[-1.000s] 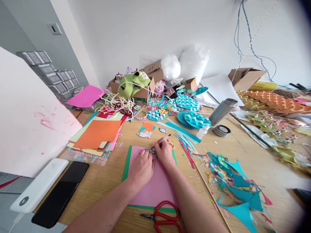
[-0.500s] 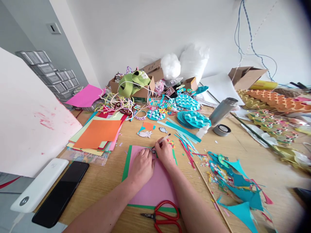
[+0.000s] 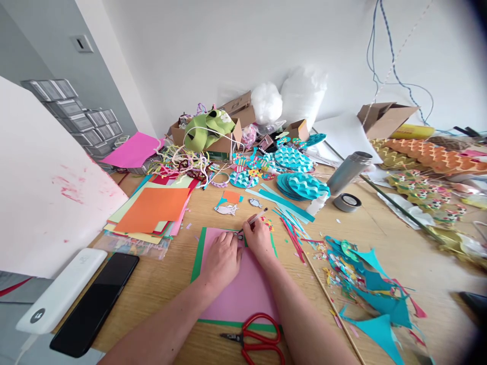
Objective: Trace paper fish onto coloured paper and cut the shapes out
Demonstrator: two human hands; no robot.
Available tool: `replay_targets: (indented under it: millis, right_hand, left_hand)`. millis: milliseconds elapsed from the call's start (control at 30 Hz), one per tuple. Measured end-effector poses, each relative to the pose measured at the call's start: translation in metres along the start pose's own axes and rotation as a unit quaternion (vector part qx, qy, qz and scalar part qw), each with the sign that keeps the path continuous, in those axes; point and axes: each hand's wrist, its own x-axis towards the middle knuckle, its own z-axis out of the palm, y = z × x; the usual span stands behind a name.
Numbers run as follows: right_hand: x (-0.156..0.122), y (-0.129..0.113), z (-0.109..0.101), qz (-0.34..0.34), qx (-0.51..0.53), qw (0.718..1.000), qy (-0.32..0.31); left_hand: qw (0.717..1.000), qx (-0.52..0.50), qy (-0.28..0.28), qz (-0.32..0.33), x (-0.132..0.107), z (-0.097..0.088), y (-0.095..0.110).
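A small paper cutout [image 3: 239,236] lies at the far edge of the pink sheet [image 3: 239,296], pinned by the left hand [image 3: 221,261] (flat, grasping nothing). The grip of the right hand [image 3: 259,238] pinches a pen [image 3: 254,219]. Firm downward pressure should keep the tracing true.

Counter [image 3: 380,258]: pale wood, matt, grain visible. Pink sheet [image 3: 239,296]: smooth matt paper. Pen [image 3: 254,219]: smooth white plastic. Scissors [image 3: 258,335]: glossy red plastic handles, dark metal blades. Flask [image 3: 348,172]: brushed metal. Phone [image 3: 95,301]: glossy black glass. Box [image 3: 384,119]: matt brown cardboard.
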Motion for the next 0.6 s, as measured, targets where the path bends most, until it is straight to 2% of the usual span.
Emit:
replay_targets:
  millis: [600]
  right_hand:
    - [-0.0010,0.0007,-0.0015,-0.012,-0.038,0.999,-0.004]
  left_hand:
    - [1.000,-0.008,0.013,0.005,0.0017,0.0019,-0.0028]
